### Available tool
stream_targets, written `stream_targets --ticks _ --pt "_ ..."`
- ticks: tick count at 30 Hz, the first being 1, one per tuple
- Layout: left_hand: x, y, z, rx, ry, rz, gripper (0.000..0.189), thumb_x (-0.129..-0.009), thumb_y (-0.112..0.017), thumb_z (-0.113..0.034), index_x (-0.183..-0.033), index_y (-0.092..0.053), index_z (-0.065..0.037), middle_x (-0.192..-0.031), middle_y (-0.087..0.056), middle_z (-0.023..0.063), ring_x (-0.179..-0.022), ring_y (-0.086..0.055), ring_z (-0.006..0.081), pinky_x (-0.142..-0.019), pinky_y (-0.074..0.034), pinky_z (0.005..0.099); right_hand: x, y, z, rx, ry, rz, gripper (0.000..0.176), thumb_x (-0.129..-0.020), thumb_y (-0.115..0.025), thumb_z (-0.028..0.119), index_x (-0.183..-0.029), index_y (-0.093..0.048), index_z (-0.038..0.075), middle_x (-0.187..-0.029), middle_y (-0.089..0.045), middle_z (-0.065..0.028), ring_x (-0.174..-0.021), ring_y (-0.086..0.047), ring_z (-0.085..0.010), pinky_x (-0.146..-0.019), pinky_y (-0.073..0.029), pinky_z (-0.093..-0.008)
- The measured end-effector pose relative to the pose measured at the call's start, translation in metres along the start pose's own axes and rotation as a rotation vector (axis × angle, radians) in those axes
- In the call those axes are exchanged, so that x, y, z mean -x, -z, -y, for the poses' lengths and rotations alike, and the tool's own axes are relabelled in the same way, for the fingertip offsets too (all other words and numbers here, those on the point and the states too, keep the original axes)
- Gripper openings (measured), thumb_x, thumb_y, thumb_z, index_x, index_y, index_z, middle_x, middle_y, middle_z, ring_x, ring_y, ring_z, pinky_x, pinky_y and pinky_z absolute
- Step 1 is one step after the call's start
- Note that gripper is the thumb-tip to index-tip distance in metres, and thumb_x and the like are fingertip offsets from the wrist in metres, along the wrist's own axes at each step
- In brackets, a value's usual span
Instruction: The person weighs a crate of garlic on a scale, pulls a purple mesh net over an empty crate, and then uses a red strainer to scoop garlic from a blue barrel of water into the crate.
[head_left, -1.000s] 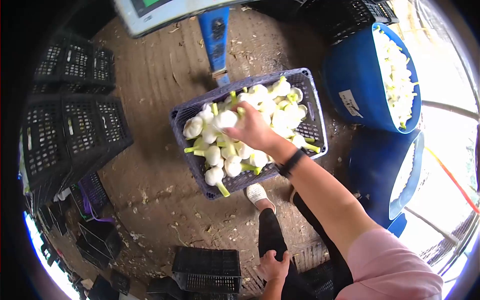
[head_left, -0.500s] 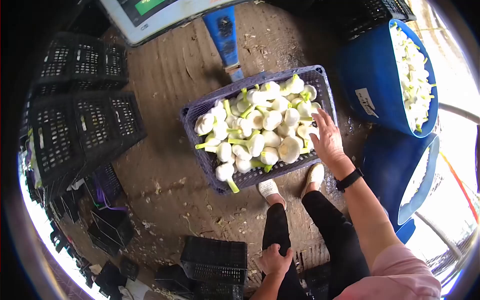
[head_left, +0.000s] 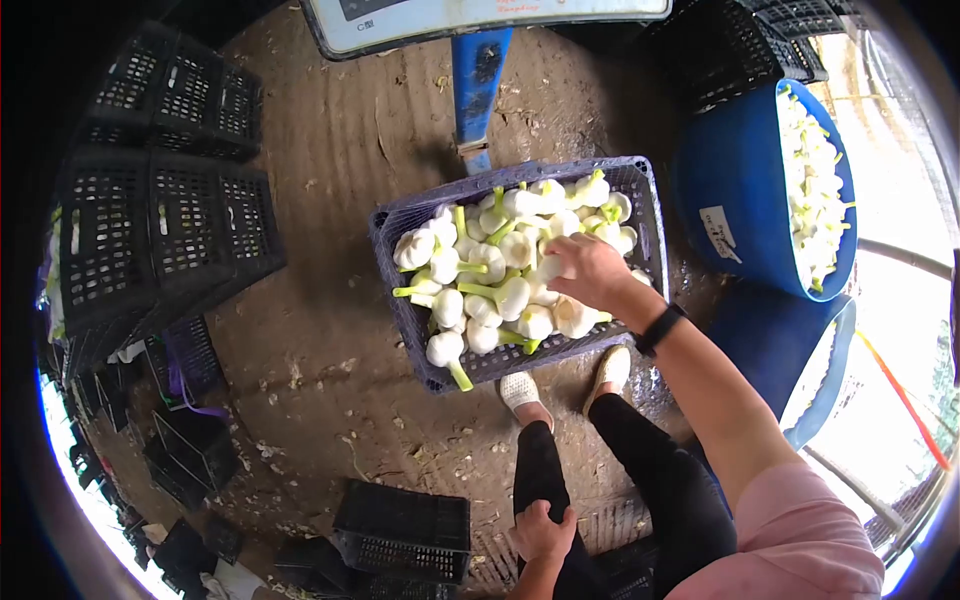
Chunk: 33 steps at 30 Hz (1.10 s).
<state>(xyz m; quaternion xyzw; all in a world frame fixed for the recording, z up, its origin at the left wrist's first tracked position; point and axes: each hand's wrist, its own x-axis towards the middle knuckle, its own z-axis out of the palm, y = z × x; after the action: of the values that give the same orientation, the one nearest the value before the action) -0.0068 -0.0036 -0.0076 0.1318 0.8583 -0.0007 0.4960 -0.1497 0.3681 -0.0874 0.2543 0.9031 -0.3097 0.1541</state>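
Resting at six o'clock with the left hand on the black trousers, with fingers released and loosely bent. Lying at seven o'clock on the floor, a black crate. Standing in pale shoes close to the near side of the purplish crate. Reaching into that crate from four o'clock with the right hand, with a dark wristband on the wrist. Bending thumb and fingers about a white garlic bulb near the middle of the crate — cannot tell whether grasped or only touched. Heaped around it, more garlic with green stems. Seen at half past three, a blue barrel; at half past two, another barrel, filled with garlic. Stacked towards nine o'clock, black crates. Rising at twelve — a blue post below a white scale head.
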Motion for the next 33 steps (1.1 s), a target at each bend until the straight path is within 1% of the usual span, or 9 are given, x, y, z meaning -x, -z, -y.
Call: stream_targets --ticks 4,6,8,11,17,19,23,26,33 --pt "0.000 -0.001 0.000 -0.008 0.005 0.004 0.039 -0.069 -0.064 -0.045 -0.091 -0.061 -0.013 -0.090 -0.063 0.0059 -0.089 -0.058 0.0262 -0.076 -0.042 0.0432 0.035 0.039 -0.015 -0.032 -0.058 -0.234 0.045 -0.070 -0.073 0.028 -0.108 -0.059 0.009 -0.096 -0.060 -0.0127 -0.091 -0.058 -0.0316 -0.084 -0.047 -0.0387" --pt "0.002 0.000 -0.002 -0.008 0.005 0.008 0.038 -0.069 -0.064 -0.045 -0.091 -0.061 -0.014 -0.089 -0.063 0.0057 -0.088 -0.058 0.0262 -0.075 -0.042 0.0438 0.030 0.046 -0.024 0.110 -0.192 -0.275 0.046 -0.072 -0.069 0.021 -0.114 -0.056 0.008 -0.116 -0.055 -0.0167 -0.103 -0.053 -0.0332 -0.090 -0.044 -0.0374" --pt "0.001 -0.001 -0.002 -0.013 -0.001 0.005 0.038 -0.069 -0.064 -0.045 -0.090 -0.061 -0.014 -0.088 -0.063 0.0055 -0.088 -0.058 0.0262 -0.074 -0.043 0.0442 0.005 0.018 -0.049 0.227 -0.082 -0.497 0.051 -0.077 -0.061 0.014 -0.125 -0.048 0.010 -0.132 -0.042 -0.0174 -0.118 -0.043 -0.0336 -0.097 -0.038 -0.0403" --pt "0.001 -0.001 -0.002 -0.001 -0.012 0.029 0.037 -0.069 -0.064 -0.045 -0.089 -0.061 -0.014 -0.087 -0.062 0.0057 -0.087 -0.058 0.0265 -0.074 -0.042 0.0443 -0.032 -0.021 -0.064 0.251 -0.356 -0.159 0.059 -0.082 -0.047 0.009 -0.138 -0.032 0.017 -0.146 -0.021 -0.0158 -0.134 -0.023 -0.0303 -0.105 -0.026 -0.0475" --pt "0.000 0.006 -0.005 -0.035 -0.004 0.031 0.039 -0.069 -0.065 -0.043 -0.090 -0.059 -0.011 -0.089 -0.062 0.0067 -0.088 -0.058 0.0270 -0.076 -0.043 0.0432 -0.023 0.018 0.019 0.349 -0.142 -0.377 0.042 -0.078 -0.063 0.020 -0.119 -0.055 0.013 -0.130 -0.042 -0.0129 -0.119 -0.042 -0.0284 -0.098 -0.033 -0.0458" --pt "0.000 0.006 -0.006 -0.034 -0.007 0.028 0.039 -0.069 -0.065 -0.043 -0.090 -0.060 -0.011 -0.089 -0.062 0.0067 -0.088 -0.058 0.0271 -0.076 -0.043 0.0434 -0.037 -0.004 0.045 -0.128 0.103 -0.319 0.039 -0.072 -0.065 0.011 -0.110 -0.058 0.007 -0.117 -0.053 -0.0143 -0.107 -0.050 -0.0305 -0.091 -0.041 -0.0384" --pt "0.002 -0.001 0.002 -0.020 -0.023 0.009 0.040 -0.070 -0.063 -0.046 -0.092 -0.060 -0.013 -0.090 -0.063 0.0064 -0.089 -0.058 0.0258 -0.075 -0.042 0.0438 -0.085 -0.052 0.122 0.162 0.177 -0.064 0.045 -0.082 -0.054 0.013 -0.126 -0.046 0.008 -0.134 -0.044 -0.0125 -0.122 -0.044 -0.0257 -0.100 -0.035 -0.0377" --pt "0.002 0.000 0.004 -0.016 0.002 0.008 0.040 -0.069 -0.064 -0.046 -0.091 -0.061 -0.013 -0.088 -0.063 0.0060 -0.089 -0.058 0.0258 -0.076 -0.042 0.0438 -0.112 -0.086 0.141 0.115 0.045 -0.070 0.048 -0.082 -0.051 0.008 -0.128 -0.043 0.012 -0.123 -0.048 -0.0110 -0.118 -0.045 -0.0256 -0.096 -0.038 -0.0387" --pt "0.003 -0.008 0.008 0.007 -0.004 -0.014 0.039 -0.068 -0.064 -0.045 -0.091 -0.061 -0.014 -0.087 -0.063 0.0054 -0.089 -0.058 0.0258 -0.077 -0.042 0.0447 -0.067 -0.045 0.120 -0.316 0.288 -0.455 0.045 -0.071 -0.068 0.013 -0.113 -0.050 0.010 -0.098 -0.055 -0.0137 -0.094 -0.056 -0.0329 -0.085 -0.045 -0.0381"
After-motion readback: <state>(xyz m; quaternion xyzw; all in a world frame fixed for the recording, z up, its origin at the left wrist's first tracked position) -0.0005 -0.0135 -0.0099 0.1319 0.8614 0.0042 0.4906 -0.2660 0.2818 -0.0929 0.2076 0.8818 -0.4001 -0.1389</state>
